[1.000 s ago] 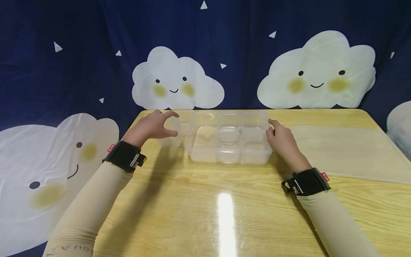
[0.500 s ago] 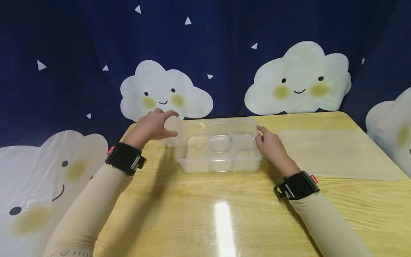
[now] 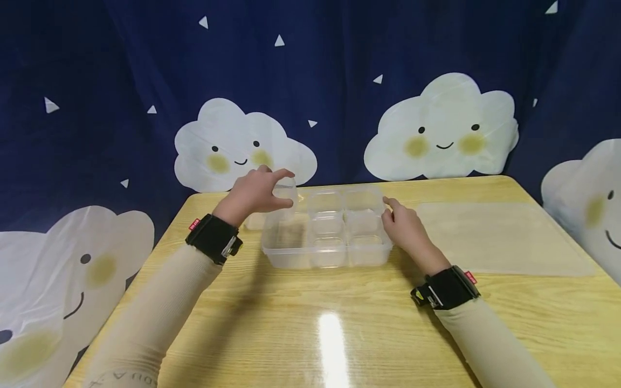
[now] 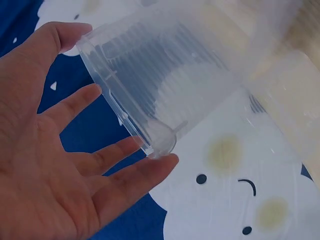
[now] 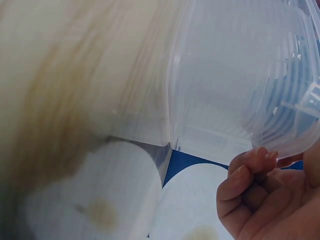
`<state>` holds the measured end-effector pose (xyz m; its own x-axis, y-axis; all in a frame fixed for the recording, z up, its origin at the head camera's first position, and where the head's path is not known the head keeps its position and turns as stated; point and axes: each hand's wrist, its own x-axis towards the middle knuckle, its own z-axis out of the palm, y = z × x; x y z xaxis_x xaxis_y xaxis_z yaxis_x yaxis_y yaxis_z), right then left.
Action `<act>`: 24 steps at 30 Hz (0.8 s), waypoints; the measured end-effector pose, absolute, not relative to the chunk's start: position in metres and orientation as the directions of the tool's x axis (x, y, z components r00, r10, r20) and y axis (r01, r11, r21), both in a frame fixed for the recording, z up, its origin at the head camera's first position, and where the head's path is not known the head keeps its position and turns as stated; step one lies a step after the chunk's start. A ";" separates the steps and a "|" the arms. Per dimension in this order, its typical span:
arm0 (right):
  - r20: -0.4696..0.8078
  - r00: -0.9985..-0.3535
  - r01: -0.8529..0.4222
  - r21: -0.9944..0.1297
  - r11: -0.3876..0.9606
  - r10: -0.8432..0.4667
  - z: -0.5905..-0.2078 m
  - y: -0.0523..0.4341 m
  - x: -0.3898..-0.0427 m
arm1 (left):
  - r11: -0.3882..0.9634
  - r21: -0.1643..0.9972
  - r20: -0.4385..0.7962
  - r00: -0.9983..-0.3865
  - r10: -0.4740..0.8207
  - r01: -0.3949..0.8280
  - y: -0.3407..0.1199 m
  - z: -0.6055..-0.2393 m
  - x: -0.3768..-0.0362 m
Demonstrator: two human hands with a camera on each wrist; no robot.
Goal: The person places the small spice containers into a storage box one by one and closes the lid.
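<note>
A large clear plastic container stands on the table, with several small clear boxes set in its middle and right side. My left hand grips a small clear plastic box by its rim, thumb on one side and fingers on the other. In the head view that box is over the container's back left part, partly hidden by the hand. My right hand pinches the container's right rim; in the right wrist view its fingers are curled at the rim's corner.
Another clear piece shows on the table just left of the container, below the left hand. A flat translucent sheet or lid lies to the right. Behind the wooden table hangs a dark blue curtain with clouds.
My left hand has moved right with the small box, from beside the container to over its left part. The right hand keeps its hold on the rim. The head view has shifted.
</note>
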<state>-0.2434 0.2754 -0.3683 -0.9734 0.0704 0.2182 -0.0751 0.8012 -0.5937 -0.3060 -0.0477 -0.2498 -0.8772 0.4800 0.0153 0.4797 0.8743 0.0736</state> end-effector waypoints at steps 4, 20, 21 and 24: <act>0.223 -0.972 -0.074 -0.588 0.806 0.073 -0.368 0.276 -0.243 | 0.883 0.071 0.003 -0.885 0.465 0.464 -0.036 -0.252 -0.310; 0.226 -0.971 -0.074 -0.590 0.804 0.076 -0.368 0.275 -0.243 | 0.908 0.127 -0.089 -0.907 0.411 0.399 -0.021 -0.283 -0.321; 0.226 -0.971 -0.075 -0.591 0.803 0.076 -0.368 0.275 -0.243 | 0.908 0.133 -0.096 -0.906 0.412 0.398 -0.021 -0.285 -0.323; 0.227 -0.971 -0.079 -0.592 0.802 0.072 -0.367 0.274 -0.243 | 0.904 0.151 -0.117 -0.901 0.417 0.399 -0.023 -0.294 -0.327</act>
